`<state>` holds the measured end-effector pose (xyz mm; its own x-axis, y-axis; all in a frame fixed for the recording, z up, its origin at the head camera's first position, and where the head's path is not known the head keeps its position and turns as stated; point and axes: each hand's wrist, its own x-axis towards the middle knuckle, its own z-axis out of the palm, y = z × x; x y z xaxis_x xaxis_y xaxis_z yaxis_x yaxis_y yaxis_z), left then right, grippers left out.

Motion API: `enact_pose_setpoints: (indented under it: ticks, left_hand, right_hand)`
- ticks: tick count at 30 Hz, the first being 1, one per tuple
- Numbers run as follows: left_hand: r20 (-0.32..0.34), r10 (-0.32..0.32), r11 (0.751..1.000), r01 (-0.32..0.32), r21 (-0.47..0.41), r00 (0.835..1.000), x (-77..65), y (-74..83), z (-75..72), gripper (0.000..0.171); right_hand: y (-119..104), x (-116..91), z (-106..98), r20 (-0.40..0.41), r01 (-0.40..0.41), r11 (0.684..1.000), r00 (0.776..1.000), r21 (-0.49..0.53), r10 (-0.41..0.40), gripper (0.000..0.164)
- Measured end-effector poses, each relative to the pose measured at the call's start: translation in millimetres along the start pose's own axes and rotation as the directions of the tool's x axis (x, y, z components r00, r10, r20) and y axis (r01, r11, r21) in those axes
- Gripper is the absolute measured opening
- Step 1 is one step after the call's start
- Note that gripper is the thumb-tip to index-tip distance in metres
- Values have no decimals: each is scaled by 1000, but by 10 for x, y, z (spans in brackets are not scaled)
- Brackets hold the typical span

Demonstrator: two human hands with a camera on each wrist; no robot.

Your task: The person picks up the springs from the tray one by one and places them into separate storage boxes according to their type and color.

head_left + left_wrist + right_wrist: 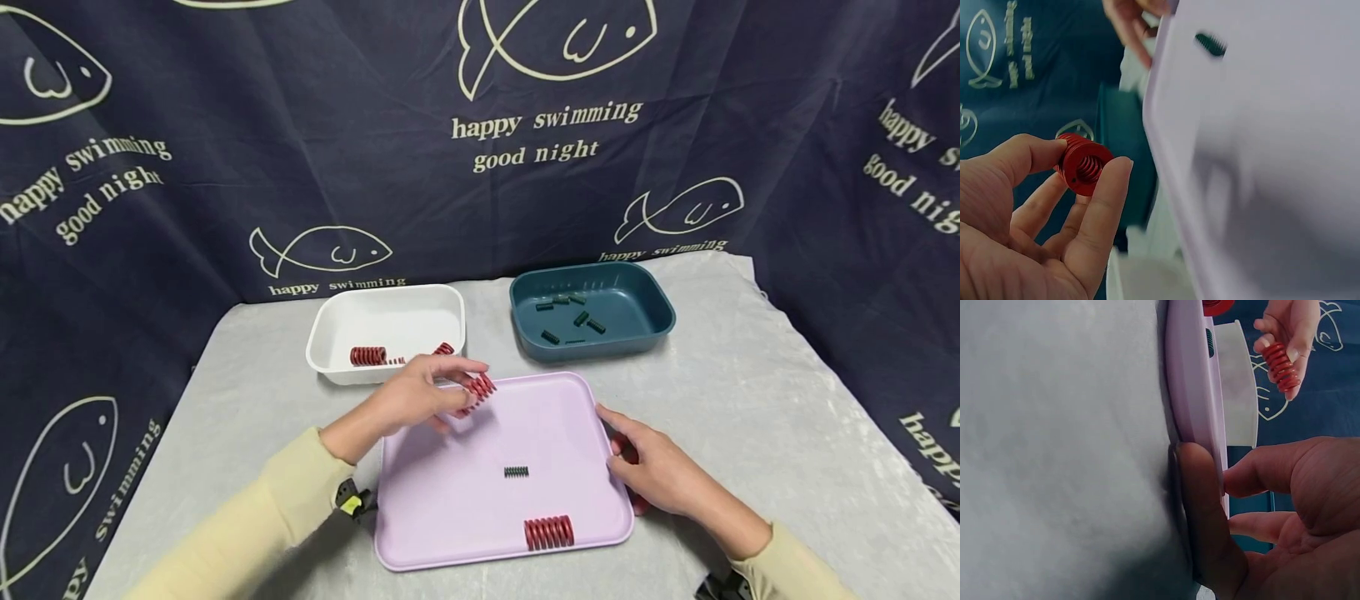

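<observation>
My left hand (415,393) pinches a red coil spring (481,386) above the far-left part of a lilac tray (450,500). The left wrist view shows that red spring's open end between thumb and fingers. At the tray's right edge, my right hand (663,468) grips the rim with thumb and fingers. On the tray lie a small dark green spring (516,472) near the middle and a large red spring (549,532) by the near edge.
Behind the tray on the left stands a white bin (322,333) with red springs inside. To its right is a dark teal bin (652,321) holding several dark green springs. A pale cloth covers the table (750,400); a navy fish-print curtain (420,192) hangs behind.
</observation>
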<state>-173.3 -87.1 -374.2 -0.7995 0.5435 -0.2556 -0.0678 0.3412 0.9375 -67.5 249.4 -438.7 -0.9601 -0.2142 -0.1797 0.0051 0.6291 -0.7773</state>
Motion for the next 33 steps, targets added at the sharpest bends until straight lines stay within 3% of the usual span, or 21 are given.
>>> enact_pose_setpoints:
  ticks: [9,15,25,33]
  left_hand:
    - [-122,-58,998,58,-7,991,172,22,-559,51]
    - [-145,-100,995,102,6,984,303,22,-861,54]
    - [-153,-153,981,169,98,976,551,10,-1109,54]
    - [-152,-154,959,184,216,976,639,2,-1245,52]
  right_hand:
    - [-6,6,0,-7,-2,1000,1000,-21,2,68]
    - [-9,1,3,-13,8,999,1000,-41,-9,68]
    - [1,8,6,-15,-6,999,1000,-47,5,68]
    - [0,15,-3,-23,7,997,1000,-75,-9,68]
